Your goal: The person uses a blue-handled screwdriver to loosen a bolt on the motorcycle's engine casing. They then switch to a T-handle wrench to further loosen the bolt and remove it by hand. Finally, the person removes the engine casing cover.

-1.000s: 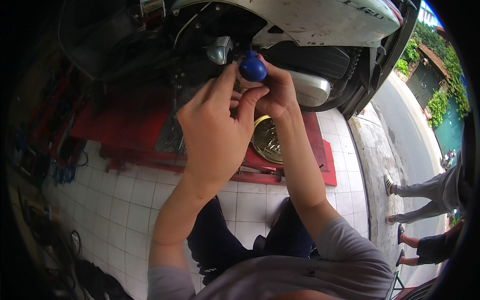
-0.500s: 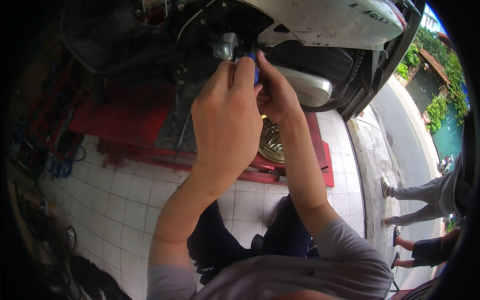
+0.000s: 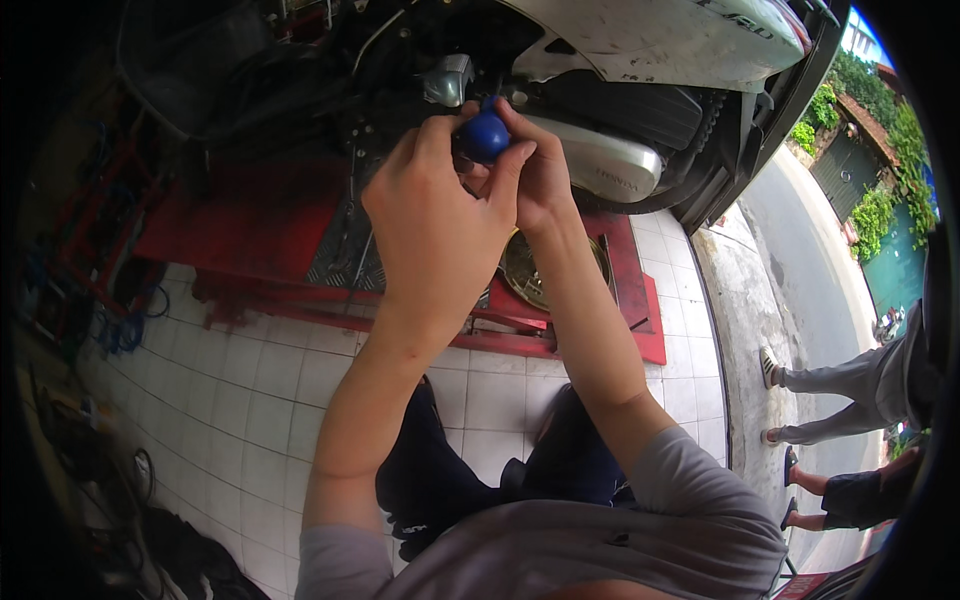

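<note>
Both of my hands are raised in front of a scooter's underside. My left hand (image 3: 435, 220) and my right hand (image 3: 535, 170) meet around a round blue knob (image 3: 485, 135), probably a tool handle, with fingers of both closed on it. What lies below the knob is hidden by my fingers. Just behind it sits a small grey metal part (image 3: 445, 80) of the engine, and to the right the silver engine cover (image 3: 600, 165). The scooter's white body panel (image 3: 660, 35) runs above.
The scooter stands on a red lift platform (image 3: 250, 225) with a checker-plate strip. A round brass-coloured dish (image 3: 525, 275) lies on the platform. White floor tiles (image 3: 250, 390) lie below. Two people's legs (image 3: 830, 385) stand at the right on the pavement. Cables and tools clutter the left edge.
The blue knob, covered by my fingers half a second ago, shows again between my fingertips. My hands stay at the same spot by the engine.
</note>
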`<act>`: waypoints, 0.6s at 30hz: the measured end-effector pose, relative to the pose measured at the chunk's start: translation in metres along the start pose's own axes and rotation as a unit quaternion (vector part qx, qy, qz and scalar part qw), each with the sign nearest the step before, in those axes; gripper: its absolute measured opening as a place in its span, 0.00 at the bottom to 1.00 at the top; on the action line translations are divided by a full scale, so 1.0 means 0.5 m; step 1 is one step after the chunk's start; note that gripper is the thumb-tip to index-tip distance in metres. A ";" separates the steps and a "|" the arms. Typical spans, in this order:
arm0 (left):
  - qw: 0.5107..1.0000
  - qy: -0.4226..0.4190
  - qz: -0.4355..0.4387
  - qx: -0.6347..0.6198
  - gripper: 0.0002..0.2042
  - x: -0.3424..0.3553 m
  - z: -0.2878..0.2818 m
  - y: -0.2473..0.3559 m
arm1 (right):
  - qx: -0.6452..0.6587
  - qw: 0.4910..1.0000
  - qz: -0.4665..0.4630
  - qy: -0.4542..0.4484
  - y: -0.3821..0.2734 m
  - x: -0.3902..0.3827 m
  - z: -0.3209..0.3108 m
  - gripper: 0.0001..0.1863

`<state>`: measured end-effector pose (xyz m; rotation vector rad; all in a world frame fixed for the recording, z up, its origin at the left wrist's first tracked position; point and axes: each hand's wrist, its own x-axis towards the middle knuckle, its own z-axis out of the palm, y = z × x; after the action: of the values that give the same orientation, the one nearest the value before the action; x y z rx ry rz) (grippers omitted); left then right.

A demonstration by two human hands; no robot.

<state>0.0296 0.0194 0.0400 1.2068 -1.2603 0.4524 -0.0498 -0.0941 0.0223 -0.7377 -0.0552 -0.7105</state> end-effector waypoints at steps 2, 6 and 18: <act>0.999 -0.021 -0.034 0.028 0.16 -0.002 -0.010 0.008 | -0.031 0.998 -0.012 0.055 0.008 -0.004 0.024 0.14; 0.995 -0.027 0.020 0.092 0.14 -0.009 -0.013 0.019 | -0.191 0.972 -0.019 0.136 -0.007 -0.003 0.013 0.18; 0.990 -0.007 0.140 0.002 0.13 0.002 -0.004 -0.042 | -0.122 0.992 -0.004 0.041 0.002 -0.001 -0.006 0.16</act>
<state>0.0479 0.0129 0.0318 1.0422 -1.4485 0.6513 -0.0505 -0.0953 0.0192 -0.9408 0.1046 -0.7619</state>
